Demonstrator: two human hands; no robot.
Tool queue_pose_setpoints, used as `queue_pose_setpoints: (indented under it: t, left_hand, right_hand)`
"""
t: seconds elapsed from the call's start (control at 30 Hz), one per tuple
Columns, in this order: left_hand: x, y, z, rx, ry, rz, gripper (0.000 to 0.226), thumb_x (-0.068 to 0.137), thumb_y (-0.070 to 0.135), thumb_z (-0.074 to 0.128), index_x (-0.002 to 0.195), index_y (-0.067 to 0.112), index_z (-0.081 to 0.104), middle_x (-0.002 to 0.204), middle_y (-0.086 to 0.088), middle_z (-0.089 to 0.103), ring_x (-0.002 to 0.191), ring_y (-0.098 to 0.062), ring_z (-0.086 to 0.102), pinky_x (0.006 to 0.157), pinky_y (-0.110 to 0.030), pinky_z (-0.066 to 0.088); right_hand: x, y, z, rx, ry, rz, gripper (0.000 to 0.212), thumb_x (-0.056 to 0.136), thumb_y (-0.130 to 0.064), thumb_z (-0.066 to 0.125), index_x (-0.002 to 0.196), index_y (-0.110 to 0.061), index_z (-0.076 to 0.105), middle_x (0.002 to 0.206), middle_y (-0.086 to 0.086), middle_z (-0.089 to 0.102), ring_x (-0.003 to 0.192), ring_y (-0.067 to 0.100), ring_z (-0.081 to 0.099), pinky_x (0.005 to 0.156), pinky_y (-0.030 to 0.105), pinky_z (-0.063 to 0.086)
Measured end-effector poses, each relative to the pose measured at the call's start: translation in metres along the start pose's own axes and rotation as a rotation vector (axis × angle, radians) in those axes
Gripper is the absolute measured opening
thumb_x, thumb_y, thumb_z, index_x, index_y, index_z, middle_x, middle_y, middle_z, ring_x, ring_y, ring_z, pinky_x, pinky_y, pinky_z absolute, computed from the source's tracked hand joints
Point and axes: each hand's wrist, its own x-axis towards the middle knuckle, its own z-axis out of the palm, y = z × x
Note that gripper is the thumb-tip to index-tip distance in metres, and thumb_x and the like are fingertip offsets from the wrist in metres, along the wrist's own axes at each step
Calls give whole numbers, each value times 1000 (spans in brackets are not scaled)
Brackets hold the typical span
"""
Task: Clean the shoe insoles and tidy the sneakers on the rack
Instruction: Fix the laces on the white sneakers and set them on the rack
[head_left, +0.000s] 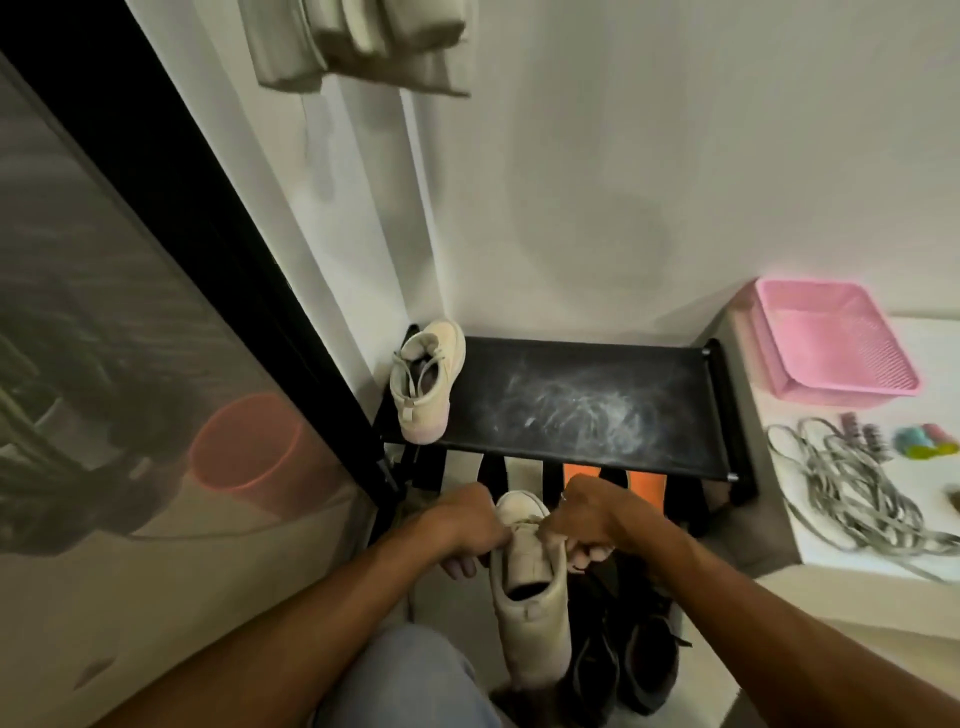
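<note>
Head view: cream sneaker (527, 582) just before rack (571, 405), between left hand (462, 525) and right hand (587, 519); fingers (589, 557) curled, pinching its laces (523, 524).

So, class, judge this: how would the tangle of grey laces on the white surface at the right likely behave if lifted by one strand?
Probably floppy: the grey laces lie in loose, overlapping loops on the white surface. Likely light, being thin flat strands. One lifted strand would probably drag others, since loops cross.
</note>
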Motion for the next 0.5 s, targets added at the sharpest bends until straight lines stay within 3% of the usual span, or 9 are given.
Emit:
queue_pose_setpoints:
  t: [0.1, 0.23, 0.37, 0.5]
  left_hand:
    - [-25, 27, -17, 93, 77, 44, 28, 85, 28, 61, 81, 2, 69, 64, -14, 71, 49, -23, 68, 56, -35, 62]
    - [-47, 60, -41, 211, 224, 76, 28, 84, 31, 64, 67, 8, 65, 56, -7, 68, 55, -24, 72, 63, -37, 64]
    - [-46, 82, -57, 230, 338, 84, 23, 84, 31, 63, 76, 9, 64, 68, -8, 70, 67, -26, 73, 67, -37, 63]
    - [-20, 96, -55, 180, 520, 75, 30, 88, 43, 64, 91, 14, 60, 92, -5, 65, 82, -26, 64, 63, -31, 46]
  right_hand:
    - [-31, -4, -26, 31, 8, -19, 18, 71, -20, 64, 68, -8, 77, 63, 9, 71, 42, 14, 50, 44, 19, 39]
    - [-52, -4, -56, 131, 57, -104, 20, 76, -18, 65, 78, -1, 76, 72, 17, 74, 54, 22, 55, 45, 21, 39]
    - [-55, 0, -79, 229, 137, -162, 18, 82, -16, 66, 72, -2, 73, 58, 11, 66, 38, 12, 48, 40, 18, 36]
    - [-33, 11, -93, 359, 211, -180, 21, 83, -16, 68, 74, 2, 74, 62, 14, 67, 43, 16, 50, 40, 20, 38]
